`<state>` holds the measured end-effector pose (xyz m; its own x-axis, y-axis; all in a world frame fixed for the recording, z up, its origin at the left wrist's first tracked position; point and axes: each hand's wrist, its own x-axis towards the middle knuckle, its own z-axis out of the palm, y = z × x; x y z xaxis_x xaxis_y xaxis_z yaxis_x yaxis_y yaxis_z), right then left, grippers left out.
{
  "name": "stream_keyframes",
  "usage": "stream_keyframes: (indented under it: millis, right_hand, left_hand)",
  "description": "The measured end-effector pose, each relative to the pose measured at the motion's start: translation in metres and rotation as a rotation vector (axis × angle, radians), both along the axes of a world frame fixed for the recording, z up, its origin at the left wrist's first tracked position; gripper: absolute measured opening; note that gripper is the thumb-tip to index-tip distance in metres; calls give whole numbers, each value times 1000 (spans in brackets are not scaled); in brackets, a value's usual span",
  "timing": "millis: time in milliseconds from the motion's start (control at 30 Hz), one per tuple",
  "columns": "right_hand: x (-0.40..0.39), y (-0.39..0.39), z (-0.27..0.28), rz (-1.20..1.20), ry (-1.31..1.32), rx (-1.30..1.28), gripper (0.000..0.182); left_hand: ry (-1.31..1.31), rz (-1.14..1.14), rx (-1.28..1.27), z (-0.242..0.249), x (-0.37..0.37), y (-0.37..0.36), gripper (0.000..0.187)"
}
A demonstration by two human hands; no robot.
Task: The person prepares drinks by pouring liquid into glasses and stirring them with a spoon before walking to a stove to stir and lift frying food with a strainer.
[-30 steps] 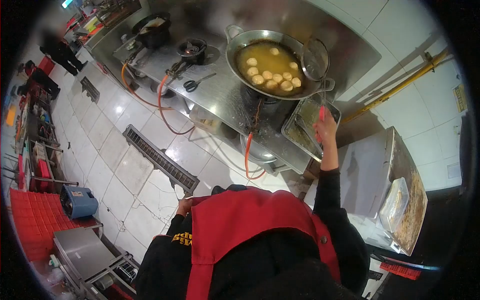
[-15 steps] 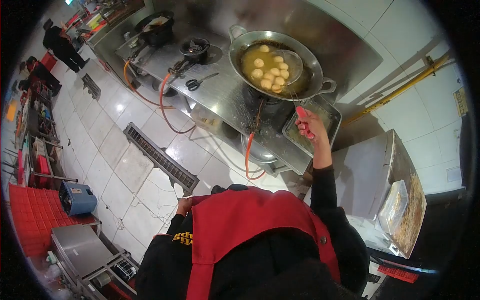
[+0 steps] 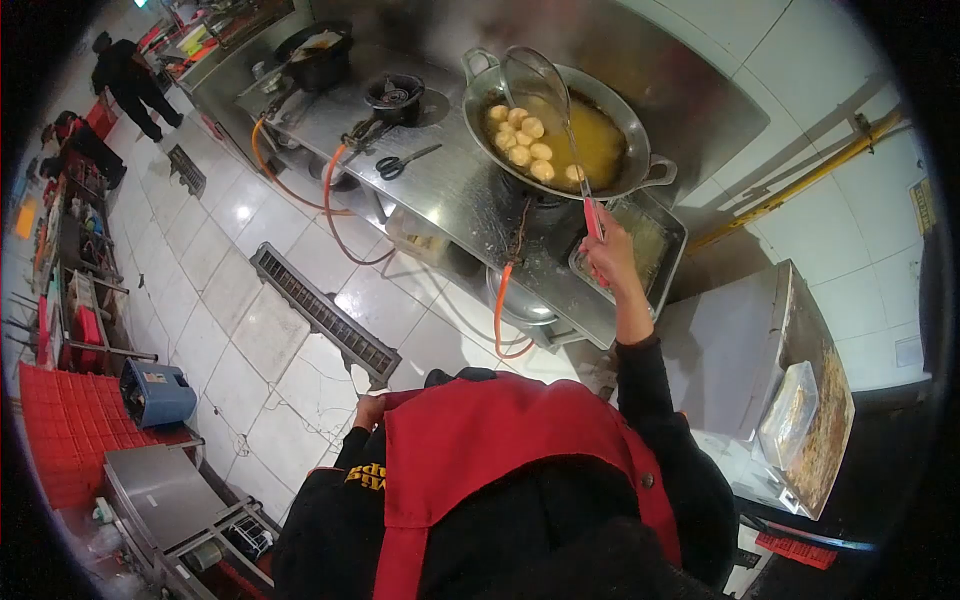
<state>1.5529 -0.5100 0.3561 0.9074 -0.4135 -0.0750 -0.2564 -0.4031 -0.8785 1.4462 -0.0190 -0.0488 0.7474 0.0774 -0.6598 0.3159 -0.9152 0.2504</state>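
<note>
My right hand (image 3: 612, 250) is closed around the red handle of a wire skimmer (image 3: 571, 135). The skimmer's round mesh head is tilted up over the far left side of a large two-handled wok (image 3: 640, 130). Yellow oil (image 3: 595, 135) lies in the wok, with several round golden balls (image 3: 518, 135) grouped at the left and near side and one close to the skimmer's shaft. Beside the red apron (image 3: 500, 430), low at my left side, is my left hand (image 3: 370, 410); its fingers are mostly hidden.
Left of the wok on the steel counter (image 3: 450, 130) are scissors (image 3: 405, 162), a small burner (image 3: 394, 95) and a black pot (image 3: 315, 55). A rectangular tray (image 3: 665, 245) sits by my right wrist. Orange hoses (image 3: 500, 310) hang below. Another person (image 3: 130, 85) stands far left.
The skimmer head has swung from the right-middle of the wok to its far left, tilting up. The balls have shifted toward the left. My left hand has stayed in place.
</note>
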Motion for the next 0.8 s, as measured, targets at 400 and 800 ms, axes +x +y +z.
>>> stream_keyframes:
  millis: [400, 800]
  right_hand:
    - [-44, 16, 38, 78, 94, -22, 67]
    - [-2, -38, -22, 33, 95, 134, 66]
  left_hand:
    - [-22, -176, 115, 69, 6, -16, 28]
    - [-215, -47, -11, 72, 11, -28, 28]
